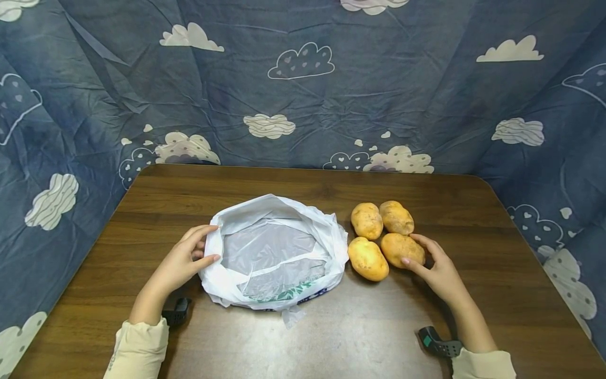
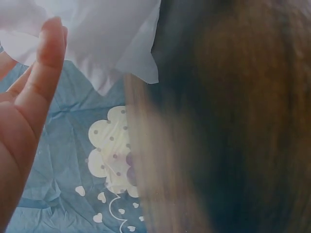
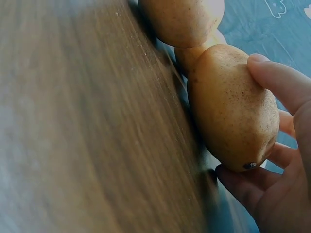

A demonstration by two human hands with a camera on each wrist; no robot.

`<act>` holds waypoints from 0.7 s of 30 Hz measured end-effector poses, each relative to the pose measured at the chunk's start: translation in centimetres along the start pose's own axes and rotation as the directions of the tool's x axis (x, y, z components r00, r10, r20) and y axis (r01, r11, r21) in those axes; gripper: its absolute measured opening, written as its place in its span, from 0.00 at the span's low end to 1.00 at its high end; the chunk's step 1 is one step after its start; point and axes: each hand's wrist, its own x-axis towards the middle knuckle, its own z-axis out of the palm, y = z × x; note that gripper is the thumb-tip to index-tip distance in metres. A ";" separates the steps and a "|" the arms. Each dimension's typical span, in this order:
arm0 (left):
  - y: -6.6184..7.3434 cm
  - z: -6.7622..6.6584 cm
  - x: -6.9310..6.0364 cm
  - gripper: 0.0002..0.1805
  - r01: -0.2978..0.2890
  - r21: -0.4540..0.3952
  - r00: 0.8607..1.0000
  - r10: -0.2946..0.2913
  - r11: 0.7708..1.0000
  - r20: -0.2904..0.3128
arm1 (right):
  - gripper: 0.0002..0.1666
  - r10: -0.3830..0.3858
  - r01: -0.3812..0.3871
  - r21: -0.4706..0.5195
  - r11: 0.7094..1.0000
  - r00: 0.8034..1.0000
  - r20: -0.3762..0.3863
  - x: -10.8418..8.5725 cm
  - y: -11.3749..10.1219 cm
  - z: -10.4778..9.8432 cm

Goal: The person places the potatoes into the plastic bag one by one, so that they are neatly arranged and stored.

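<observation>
Spanning the rear & both sides, a dark-blue cloud-print fabric backdrop [image 1: 307, 105] hangs in creases w/ white clouds & hearts. In front of it is a brown wood-grain table [image 1: 189, 189], rounded far corners, bright glare at the near ctr. On it, L of ctr, sits a white plastic bag [image 1: 218, 287], mouth wide & facing up, approx. oval rim, green leaf-like print + dk-blue marks at the near side. Cream sleeves [image 1: 142, 347] end near both wrists. L hand [image 1: 177, 262] is at the bag's L rim: thumb & index tips lie over the edge, apart from each other, other fingers curled outside, so it holds the rim loosely; how firm, can't tell. R hand [image 1: 442, 275] holds the nearer-R potato [image 1: 401, 249], thumb one side, fingers the other, grip about as wide as the spud. Can't tell if it's off the tabletop. Three other potatoes [image 1: 367, 259] lie close by in a tight cluster btwn bag & R hand, the nearer-L one just beside the bag's R edge. Blk wrist cams [image 1: 440, 345] show by each forearm. Smallest: a dk spot [image 3: 250, 165] at one end of the held potato, R-wrist view.
</observation>
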 end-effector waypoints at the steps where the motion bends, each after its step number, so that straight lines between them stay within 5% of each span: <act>1: 0.0 0.0 0.0 0.32 0.003 -0.002 1.000 -0.003 1.000 0.002 | 0.34 -0.005 0.005 0.003 1.000 1.000 -0.008 0.0 0.0 0.0; 6: 0.6 -0.1 -0.1 0.31 0.010 -0.012 1.000 -0.010 1.000 0.007 | 0.34 -0.010 0.010 0.007 1.000 0.999 -0.042 -0.1 0.2 0.1; 13: 0.0 0.0 -0.1 0.32 0.015 -0.021 1.000 -0.015 1.000 0.010 | 0.31 -0.016 0.017 0.018 1.000 0.997 -0.078 -0.2 -3.7 -0.3; 21: -0.1 0.0 -0.1 0.33 0.018 -0.030 1.000 -0.018 0.999 0.009 | 0.29 0.007 0.000 0.055 0.998 0.991 -0.132 -0.2 -4.2 -0.3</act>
